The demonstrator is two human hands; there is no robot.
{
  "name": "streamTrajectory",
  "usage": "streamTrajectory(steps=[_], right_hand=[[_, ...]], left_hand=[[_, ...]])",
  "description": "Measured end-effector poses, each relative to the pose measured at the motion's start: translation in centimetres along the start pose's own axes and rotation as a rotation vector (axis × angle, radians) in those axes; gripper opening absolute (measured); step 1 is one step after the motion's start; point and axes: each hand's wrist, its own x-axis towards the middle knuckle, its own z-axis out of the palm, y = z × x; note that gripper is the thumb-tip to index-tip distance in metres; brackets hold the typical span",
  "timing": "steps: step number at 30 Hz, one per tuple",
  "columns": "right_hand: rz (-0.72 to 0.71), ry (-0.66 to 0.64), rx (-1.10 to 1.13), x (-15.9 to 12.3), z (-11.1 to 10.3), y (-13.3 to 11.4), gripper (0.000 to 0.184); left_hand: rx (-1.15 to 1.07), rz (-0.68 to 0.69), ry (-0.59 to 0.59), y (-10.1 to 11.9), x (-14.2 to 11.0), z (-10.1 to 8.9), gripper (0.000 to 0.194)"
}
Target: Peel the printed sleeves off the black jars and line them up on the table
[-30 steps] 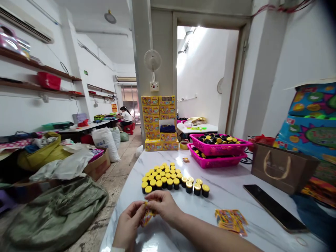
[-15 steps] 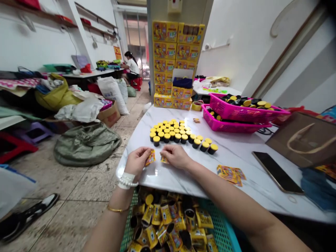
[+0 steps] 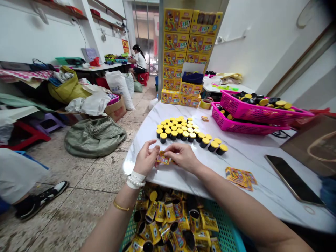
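Over the front of the white marbled table (image 3: 210,175), my left hand (image 3: 146,158) and my right hand (image 3: 183,156) come close together at a small orange-yellow printed card (image 3: 163,159). My right thumb and fingers pinch its upper edge, with a bit of another card showing below them. Left fingertips press at the card's left side, the index finger lifted. Just beyond stand rows of small black cups with yellow lids (image 3: 179,131). To the right lies a loose pile of similar printed cards (image 3: 240,177).
Below the table edge, a teal basket (image 3: 228,224) holds many yellow-wrapped black cups (image 3: 170,213). Stacked pink baskets (image 3: 252,111), a phone (image 3: 294,179) and a paper bag (image 3: 312,143) are rightward. Yellow boxes (image 3: 177,43) rise behind. A person (image 3: 139,61) sits far back.
My hands have drawn together; the cards held apart before now meet between them. My left index finger has lifted. The view has shifted, so the scene sits further right.
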Motion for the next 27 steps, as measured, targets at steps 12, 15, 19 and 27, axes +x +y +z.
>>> streamTrajectory(steps=[12, 15, 19, 27], right_hand=[[0.264, -0.021, 0.380, 0.4, 0.2, 0.1, 0.037], [0.256, -0.042, 0.400, 0.0, 0.5, 0.2, 0.040], [0.152, 0.090, 0.374, -0.3, 0.7, 0.5, 0.046], [0.068, 0.146, 0.250, -0.5, 1.2, 1.3, 0.049]], left_hand=[[-0.113, 0.025, 0.124, -0.1, -0.8, 0.3, 0.037], [-0.111, -0.011, 0.108, -0.1, -1.6, 1.5, 0.038], [-0.088, 0.028, 0.151, 0.7, -3.8, 2.8, 0.035], [0.004, 0.215, 0.335, 2.9, -6.1, 3.0, 0.028]])
